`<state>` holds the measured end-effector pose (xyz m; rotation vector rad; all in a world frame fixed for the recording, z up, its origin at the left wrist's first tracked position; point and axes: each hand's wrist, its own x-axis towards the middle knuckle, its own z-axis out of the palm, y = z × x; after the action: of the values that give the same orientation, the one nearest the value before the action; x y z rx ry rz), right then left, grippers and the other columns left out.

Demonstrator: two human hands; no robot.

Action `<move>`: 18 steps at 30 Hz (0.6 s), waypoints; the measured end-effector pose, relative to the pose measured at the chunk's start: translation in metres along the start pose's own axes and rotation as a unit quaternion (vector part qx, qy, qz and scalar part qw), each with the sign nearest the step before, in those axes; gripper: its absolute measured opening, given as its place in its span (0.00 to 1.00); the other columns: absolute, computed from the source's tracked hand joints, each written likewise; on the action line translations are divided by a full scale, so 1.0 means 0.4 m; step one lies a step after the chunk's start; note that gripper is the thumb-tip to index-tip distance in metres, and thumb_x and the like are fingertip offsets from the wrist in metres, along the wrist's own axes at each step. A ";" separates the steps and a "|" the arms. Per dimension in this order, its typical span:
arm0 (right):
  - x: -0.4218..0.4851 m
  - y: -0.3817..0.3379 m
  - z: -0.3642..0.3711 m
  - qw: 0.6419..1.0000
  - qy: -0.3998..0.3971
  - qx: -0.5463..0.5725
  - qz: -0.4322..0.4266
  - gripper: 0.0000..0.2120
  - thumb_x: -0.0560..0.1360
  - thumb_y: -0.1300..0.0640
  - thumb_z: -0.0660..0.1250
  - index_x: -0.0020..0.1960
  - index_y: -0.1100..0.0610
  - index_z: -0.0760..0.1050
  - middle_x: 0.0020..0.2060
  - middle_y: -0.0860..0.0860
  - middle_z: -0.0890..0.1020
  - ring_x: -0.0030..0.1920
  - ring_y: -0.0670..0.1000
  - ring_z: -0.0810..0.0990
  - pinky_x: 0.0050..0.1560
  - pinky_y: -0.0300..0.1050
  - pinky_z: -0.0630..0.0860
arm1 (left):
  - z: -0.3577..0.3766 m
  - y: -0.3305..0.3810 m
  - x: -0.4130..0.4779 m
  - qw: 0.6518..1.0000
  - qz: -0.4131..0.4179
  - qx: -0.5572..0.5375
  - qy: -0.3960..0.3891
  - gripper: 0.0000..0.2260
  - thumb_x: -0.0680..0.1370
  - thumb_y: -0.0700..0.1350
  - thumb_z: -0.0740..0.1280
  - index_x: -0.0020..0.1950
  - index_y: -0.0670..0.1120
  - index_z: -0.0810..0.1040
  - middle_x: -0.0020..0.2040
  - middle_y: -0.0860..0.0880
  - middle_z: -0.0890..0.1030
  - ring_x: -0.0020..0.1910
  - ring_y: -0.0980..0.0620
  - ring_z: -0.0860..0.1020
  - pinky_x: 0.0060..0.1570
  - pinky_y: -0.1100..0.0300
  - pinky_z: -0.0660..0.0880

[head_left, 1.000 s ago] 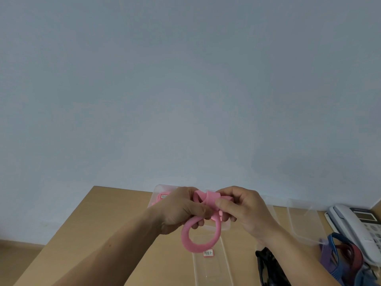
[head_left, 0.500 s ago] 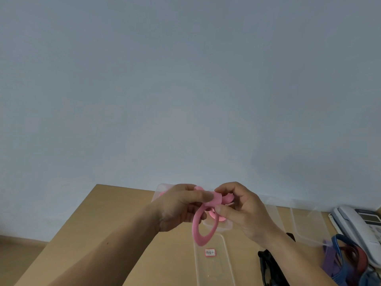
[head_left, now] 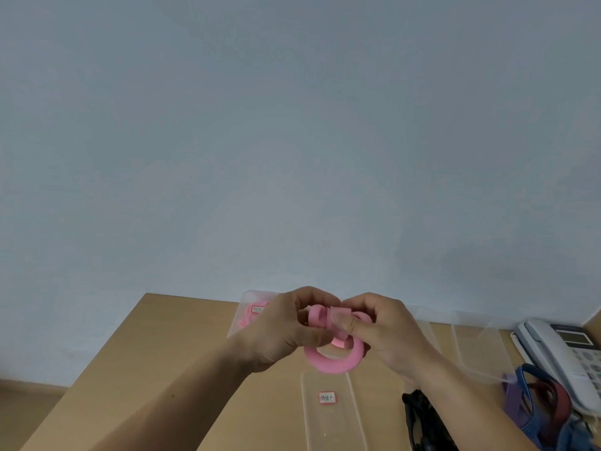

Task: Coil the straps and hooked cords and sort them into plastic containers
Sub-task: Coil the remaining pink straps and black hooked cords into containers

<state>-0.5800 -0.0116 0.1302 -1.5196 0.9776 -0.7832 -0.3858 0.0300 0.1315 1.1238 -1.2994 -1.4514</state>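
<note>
Head camera: the left hand (head_left: pixel 286 333) is curling its fingers round the coiled loop of a pink strap (head_left: pixel 335 362), raised above the wooden table (head_left: pixel 182 336). The right hand (head_left: pixel 388 338) is pinching the strap's loose end between thumb and fingers. A clear plastic container (head_left: pixel 331 424) is lying just below.

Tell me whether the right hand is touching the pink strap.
Touching. Head view shows the right hand pinching the pink strap at its folded top, thumb pressed on it.
</note>
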 end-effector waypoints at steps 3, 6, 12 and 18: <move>0.007 0.006 0.004 0.999 0.034 0.003 -0.036 0.07 0.71 0.58 0.77 0.47 0.53 0.82 0.41 0.51 0.86 0.39 0.56 0.86 0.39 0.49 0.84 | -0.003 0.001 0.002 0.999 -0.019 0.033 0.027 0.17 0.71 0.32 0.74 0.59 0.39 0.78 0.48 0.45 0.84 0.45 0.51 0.82 0.47 0.61 0.78; 0.013 0.013 0.014 0.994 0.064 -0.056 -0.071 0.09 0.69 0.57 0.78 0.47 0.50 0.80 0.41 0.46 0.85 0.41 0.51 0.85 0.41 0.46 0.82 | -0.002 0.004 0.001 0.996 -0.053 0.069 0.019 0.11 0.73 0.34 0.71 0.54 0.34 0.80 0.43 0.42 0.84 0.42 0.48 0.82 0.45 0.56 0.80; 0.006 0.042 0.032 0.977 0.091 -0.135 -0.140 0.15 0.68 0.55 0.79 0.49 0.44 0.76 0.44 0.40 0.81 0.43 0.45 0.81 0.41 0.39 0.79 | -0.015 0.027 -0.001 0.993 -0.114 0.006 -0.028 0.15 0.76 0.42 0.64 0.56 0.33 0.79 0.47 0.35 0.84 0.42 0.43 0.83 0.37 0.59 0.78; 0.007 0.059 0.030 0.975 0.044 -0.140 -0.169 0.18 0.70 0.59 0.77 0.50 0.43 0.73 0.44 0.43 0.79 0.42 0.48 0.80 0.40 0.41 0.79 | -0.012 0.017 0.012 0.992 -0.122 -0.017 -0.025 0.20 0.78 0.50 0.67 0.57 0.34 0.77 0.45 0.39 0.84 0.41 0.44 0.83 0.38 0.59 0.78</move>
<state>-0.5720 -0.0101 0.1049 -1.9439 0.9351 -0.9901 -0.3821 0.0239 0.1376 1.2651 -1.1980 -1.6818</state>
